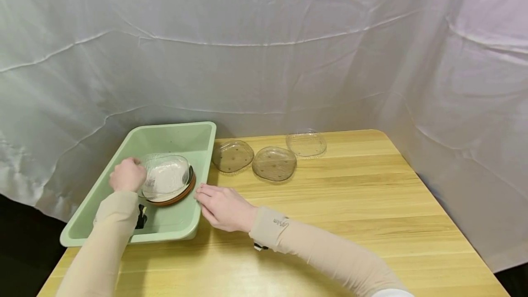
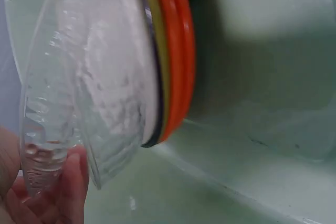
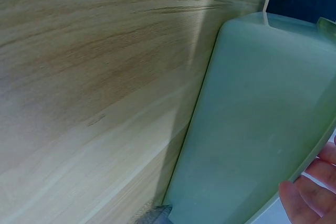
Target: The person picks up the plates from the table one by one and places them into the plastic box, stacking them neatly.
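Note:
My left hand (image 1: 128, 175) is inside the green basin (image 1: 208, 139), pinching the near-left edge of a clear glass plate (image 2: 44, 108) between thumb and fingers. In the left wrist view that plate stands tilted, with another clear plate (image 2: 100, 150) right beside it. Under them is a stack with a white plate (image 2: 139, 51), a dark rim and orange-brown plates (image 2: 181, 51). My right hand (image 1: 224, 207) holds the basin's right rim, fingertips over the edge; in the right wrist view the thumb (image 3: 296, 203) lies against the rim.
To the basin's right on the wooden table (image 1: 350, 223) lie two brownish clear plates, one near the basin (image 1: 233, 156) and one in the middle (image 1: 274, 164). A colourless clear plate (image 1: 306, 143) lies farther back. A grey curtain (image 1: 264, 72) hangs behind the table.

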Demonstrator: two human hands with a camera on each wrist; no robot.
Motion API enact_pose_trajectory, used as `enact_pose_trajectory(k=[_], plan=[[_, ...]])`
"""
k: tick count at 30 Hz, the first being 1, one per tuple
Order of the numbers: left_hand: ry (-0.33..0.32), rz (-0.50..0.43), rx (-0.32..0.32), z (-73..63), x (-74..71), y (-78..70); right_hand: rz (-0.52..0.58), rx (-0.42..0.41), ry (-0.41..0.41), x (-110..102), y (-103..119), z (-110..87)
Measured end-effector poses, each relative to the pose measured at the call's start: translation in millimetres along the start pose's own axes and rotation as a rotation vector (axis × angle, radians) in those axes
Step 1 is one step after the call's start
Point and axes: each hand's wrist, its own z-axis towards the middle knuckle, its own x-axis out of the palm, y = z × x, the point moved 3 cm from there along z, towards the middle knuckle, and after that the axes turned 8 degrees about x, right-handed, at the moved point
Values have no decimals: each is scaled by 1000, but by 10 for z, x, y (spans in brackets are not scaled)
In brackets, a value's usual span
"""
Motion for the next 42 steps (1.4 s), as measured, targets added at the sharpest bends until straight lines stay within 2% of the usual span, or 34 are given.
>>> enact_pose_trajectory(k=[6,13,17,21,26,32,36,42], plan=[[-31,61,-21,-1,7,32,-9,-2,8,16,-4,-1],[-21,39,-60,3,58,125,-6,-5,18,-9,0,2],[-13,58,-66,12,79,167,-9,-13,3,-12,-1,-1],[31,84,-70,37,102,188,-11,-23,-23,-9,-4,0],[106,105,-67,46,143,202,1,-18,-8,-15,-3,0],[192,55,-77,9,176,202,9,-9,-1,-4,-8,8],[216,3,-73,-16,189,184,9,-5,5,-15,-8,11],[234,-3,-61,-20,207,187,11,-1,14,-12,-4,8]])
